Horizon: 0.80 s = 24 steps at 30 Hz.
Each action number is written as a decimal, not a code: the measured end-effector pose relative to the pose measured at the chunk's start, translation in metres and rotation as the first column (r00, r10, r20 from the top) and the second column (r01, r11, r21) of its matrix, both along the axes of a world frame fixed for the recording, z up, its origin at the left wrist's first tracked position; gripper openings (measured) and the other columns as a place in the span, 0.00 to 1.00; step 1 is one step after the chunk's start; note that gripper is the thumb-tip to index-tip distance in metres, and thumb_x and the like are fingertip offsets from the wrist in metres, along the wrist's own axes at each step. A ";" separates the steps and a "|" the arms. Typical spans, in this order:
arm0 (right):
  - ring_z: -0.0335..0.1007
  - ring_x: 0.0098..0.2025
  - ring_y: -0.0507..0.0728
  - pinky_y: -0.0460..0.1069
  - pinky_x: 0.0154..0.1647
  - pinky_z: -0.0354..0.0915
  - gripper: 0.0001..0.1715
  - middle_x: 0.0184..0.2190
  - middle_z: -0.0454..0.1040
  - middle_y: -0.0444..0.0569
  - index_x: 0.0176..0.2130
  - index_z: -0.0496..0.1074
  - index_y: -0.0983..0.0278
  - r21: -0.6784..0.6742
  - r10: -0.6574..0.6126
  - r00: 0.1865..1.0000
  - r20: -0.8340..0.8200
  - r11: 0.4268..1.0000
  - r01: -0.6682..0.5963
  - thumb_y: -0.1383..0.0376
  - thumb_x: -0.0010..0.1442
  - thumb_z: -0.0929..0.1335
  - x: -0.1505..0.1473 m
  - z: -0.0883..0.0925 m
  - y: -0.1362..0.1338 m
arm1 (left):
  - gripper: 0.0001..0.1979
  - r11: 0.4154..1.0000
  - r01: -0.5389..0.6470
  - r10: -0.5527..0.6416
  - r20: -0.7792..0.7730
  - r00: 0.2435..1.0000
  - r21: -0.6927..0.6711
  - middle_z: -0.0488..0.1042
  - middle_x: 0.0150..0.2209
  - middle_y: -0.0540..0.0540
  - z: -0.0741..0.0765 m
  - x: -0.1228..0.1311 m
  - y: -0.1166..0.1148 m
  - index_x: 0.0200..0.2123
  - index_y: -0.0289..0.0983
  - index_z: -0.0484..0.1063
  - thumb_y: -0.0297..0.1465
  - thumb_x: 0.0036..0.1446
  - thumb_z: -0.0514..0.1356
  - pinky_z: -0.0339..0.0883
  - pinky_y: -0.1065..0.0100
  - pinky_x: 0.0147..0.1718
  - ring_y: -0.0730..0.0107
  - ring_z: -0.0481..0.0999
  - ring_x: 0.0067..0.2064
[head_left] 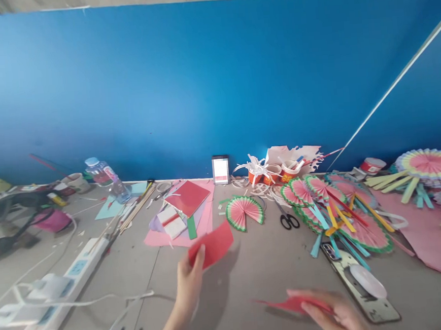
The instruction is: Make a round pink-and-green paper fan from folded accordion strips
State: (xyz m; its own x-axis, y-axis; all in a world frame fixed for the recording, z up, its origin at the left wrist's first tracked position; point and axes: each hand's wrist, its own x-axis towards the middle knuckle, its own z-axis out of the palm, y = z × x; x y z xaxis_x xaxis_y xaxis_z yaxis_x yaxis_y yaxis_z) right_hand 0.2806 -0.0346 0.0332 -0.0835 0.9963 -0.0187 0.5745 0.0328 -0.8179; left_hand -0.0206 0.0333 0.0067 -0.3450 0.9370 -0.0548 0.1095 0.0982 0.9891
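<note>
My left hand (193, 271) pinches a flat piece of red paper (215, 244) by its lower left corner, raised above the grey table. Lower right, my right hand (333, 311) is closed on another red paper piece (288, 304), which is seen nearly edge-on and somewhat blurred. Beyond my left hand lies a pleated paper fan (243, 211), pink with a green and white rim and a wedge-shaped gap at its bottom. A red paper sheet (188, 197) tops a stack of pink and lilac paper (205, 222), with a green strip (192, 227) beside it.
Black-handled scissors (289, 220) lie right of the fan. Several finished fans (362, 225) pile up at right, near a phone (363, 286) carrying a white mouse (368, 281). A power strip (70, 288) with cables occupies the left. A bottle (109, 179) and paper cups (290, 172) stand along the blue wall.
</note>
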 end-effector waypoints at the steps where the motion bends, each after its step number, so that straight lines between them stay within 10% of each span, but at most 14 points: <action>1: 0.73 0.45 0.61 0.52 0.46 0.70 0.21 0.42 0.77 0.50 0.41 0.78 0.55 -0.017 -0.068 0.994 -0.086 0.998 0.067 0.48 0.57 0.64 -0.001 0.012 0.007 | 0.21 0.998 -0.058 0.059 0.106 0.993 -0.013 0.79 0.38 0.39 0.004 0.000 0.016 0.40 0.32 0.75 0.44 0.51 0.59 0.74 0.62 0.37 0.55 0.78 0.40; 4: 0.74 0.45 0.63 0.52 0.44 0.71 0.26 0.42 0.77 0.56 0.42 0.77 0.61 -0.117 -0.121 0.955 -0.272 0.989 0.092 0.46 0.54 0.65 -0.003 0.034 0.036 | 0.21 0.991 -0.127 0.134 0.229 0.964 -0.047 0.78 0.40 0.39 0.003 -0.005 0.061 0.40 0.33 0.73 0.43 0.49 0.60 0.72 0.60 0.38 0.57 0.78 0.40; 8: 0.71 0.49 0.64 0.54 0.49 0.68 0.26 0.44 0.76 0.54 0.44 0.76 0.63 -0.121 -0.070 0.914 -0.400 0.992 0.023 0.48 0.53 0.68 -0.020 0.042 0.079 | 0.16 0.988 -0.156 0.156 -0.056 0.986 -0.003 0.77 0.40 0.38 -0.017 -0.019 0.095 0.40 0.33 0.73 0.35 0.49 0.59 0.67 0.55 0.46 0.53 0.75 0.46; 14: 0.74 0.42 0.63 0.53 0.43 0.69 0.25 0.36 0.79 0.53 0.39 0.76 0.67 -0.189 -0.132 0.768 -0.627 0.982 0.015 0.51 0.49 0.71 -0.066 0.027 0.120 | 0.27 0.957 -0.011 0.176 -0.551 0.816 0.290 0.59 0.61 0.37 -0.012 -0.006 0.081 0.58 0.36 0.59 0.35 0.55 0.55 0.49 0.50 0.60 0.54 0.52 0.64; 19: 0.75 0.39 0.63 0.54 0.38 0.70 0.29 0.35 0.78 0.53 0.41 0.74 0.68 -0.217 -0.180 0.708 -0.683 0.975 0.039 0.49 0.48 0.72 -0.084 0.003 0.135 | 0.31 0.903 0.418 -0.413 -0.068 0.908 0.096 0.71 0.52 0.37 0.007 0.025 0.057 0.50 0.34 0.70 0.48 0.62 0.38 0.62 0.55 0.53 0.56 0.68 0.55; 21: 0.75 0.38 0.63 0.54 0.38 0.70 0.29 0.34 0.78 0.53 0.42 0.73 0.68 -0.215 -0.197 0.681 -0.706 0.975 0.058 0.49 0.48 0.72 -0.086 -0.007 0.137 | 0.41 0.871 0.488 -0.488 0.174 0.855 0.048 0.77 0.42 0.36 0.006 0.029 0.055 0.44 0.31 0.73 0.54 0.58 0.32 0.70 0.58 0.44 0.55 0.75 0.46; 24: 0.75 0.39 0.63 0.56 0.43 0.69 0.28 0.35 0.78 0.53 0.41 0.73 0.68 -0.194 -0.197 0.649 -0.735 0.978 0.077 0.51 0.48 0.72 -0.089 -0.021 0.140 | 0.31 0.843 0.535 -0.533 0.195 0.823 0.047 0.79 0.28 0.41 0.001 0.028 0.058 0.40 0.30 0.74 0.53 0.55 0.49 0.70 0.65 0.29 0.60 0.78 0.29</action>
State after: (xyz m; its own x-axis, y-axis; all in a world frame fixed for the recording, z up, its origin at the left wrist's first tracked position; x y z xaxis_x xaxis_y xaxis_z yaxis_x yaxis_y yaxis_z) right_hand 0.1921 0.1050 0.0117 0.0084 0.9896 -0.1438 -0.2435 -0.1375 -0.9601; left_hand 0.0073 0.0913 0.0074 0.2283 0.9705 -0.0771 -0.0451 0.0897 0.9949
